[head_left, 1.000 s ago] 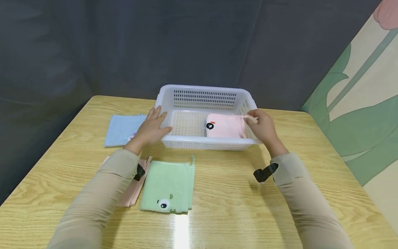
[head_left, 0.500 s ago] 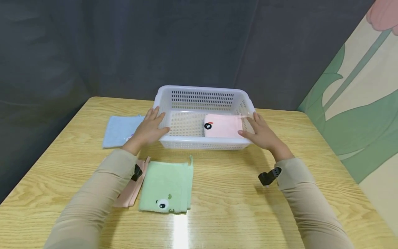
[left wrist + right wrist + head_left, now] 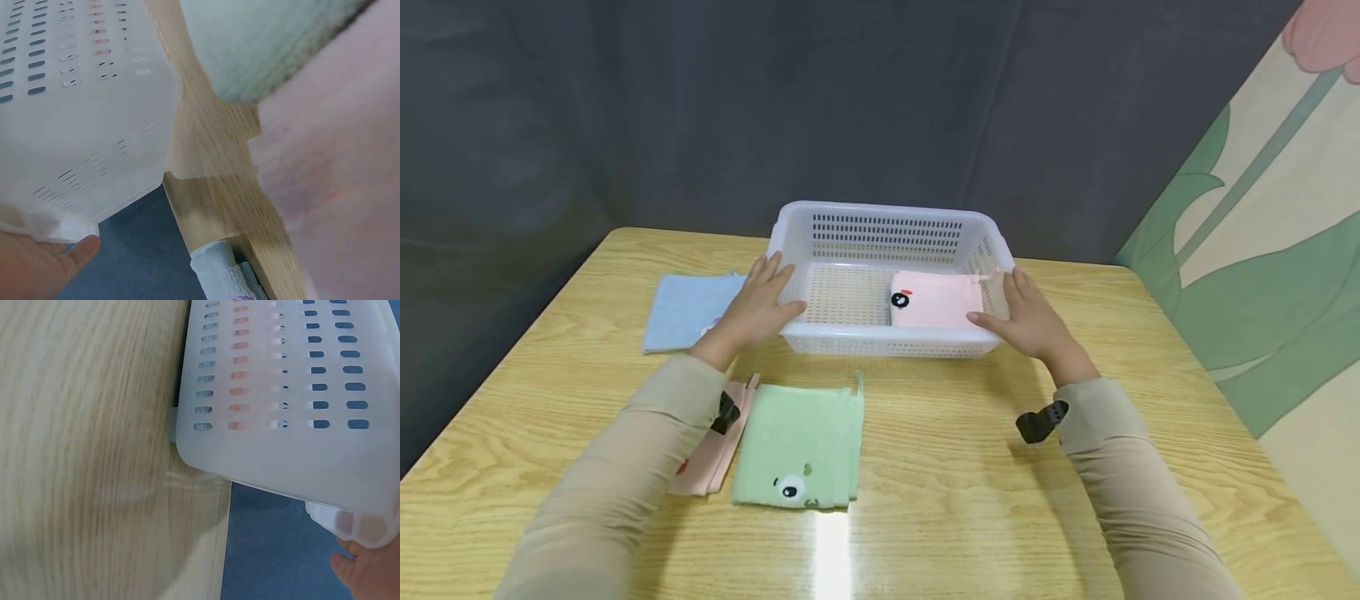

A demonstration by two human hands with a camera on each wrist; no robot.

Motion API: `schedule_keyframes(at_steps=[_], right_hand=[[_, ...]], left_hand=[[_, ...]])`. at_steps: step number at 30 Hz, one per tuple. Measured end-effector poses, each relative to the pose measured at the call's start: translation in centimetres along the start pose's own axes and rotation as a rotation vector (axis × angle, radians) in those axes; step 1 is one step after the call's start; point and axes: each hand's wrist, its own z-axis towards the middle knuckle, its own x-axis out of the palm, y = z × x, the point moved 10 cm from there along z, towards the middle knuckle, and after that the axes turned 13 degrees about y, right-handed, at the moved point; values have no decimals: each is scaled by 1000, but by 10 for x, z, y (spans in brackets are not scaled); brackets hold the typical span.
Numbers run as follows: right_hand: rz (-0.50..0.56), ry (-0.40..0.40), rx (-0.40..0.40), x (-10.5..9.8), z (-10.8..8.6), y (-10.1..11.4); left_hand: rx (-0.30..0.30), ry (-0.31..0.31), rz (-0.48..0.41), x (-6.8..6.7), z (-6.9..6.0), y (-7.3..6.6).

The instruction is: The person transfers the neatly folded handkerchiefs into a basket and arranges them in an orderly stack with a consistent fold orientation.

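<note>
A white plastic basket (image 3: 880, 333) with slotted walls stands at the back of the table. My left hand (image 3: 752, 308) holds its left end, thumb over the rim and fingers along the outside. At the opposite end, my right hand (image 3: 1032, 321) grips the rim, its thumb reaching over the front corner. Fingertips show below the rim lip in both wrist views. Inside the basket, on the right, lies a folded pink towel (image 3: 936, 302) with an embroidered black eye. A folded green towel (image 3: 797, 442) lies in front; another pink towel (image 3: 711, 458) beside it is partly hidden by my left sleeve.
A folded blue towel (image 3: 688, 312) lies left of the basket, partly behind my left hand. The wooden table (image 3: 955, 467) ends just behind the basket, against a dark curtain (image 3: 880, 100). A painted wall (image 3: 1285, 233) borders the right side.
My right hand has left the pink towel's corner inside the basket and now lies over the right rim. My left hand stays at the left end. The towels have not visibly moved.
</note>
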Motion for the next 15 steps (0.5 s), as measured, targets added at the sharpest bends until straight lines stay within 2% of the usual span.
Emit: schedule_keyframes(at_steps=[6, 12, 15], right_hand=[[37, 4, 25, 1, -2, -6], [63, 3, 17, 1, -2, -5], [69, 11, 17, 2, -2, -4]], left_hand=[[-4, -7, -43, 1, 2, -1], [-40, -14, -23, -4, 0, -1], [-45, -20, -68, -8, -2, -1]])
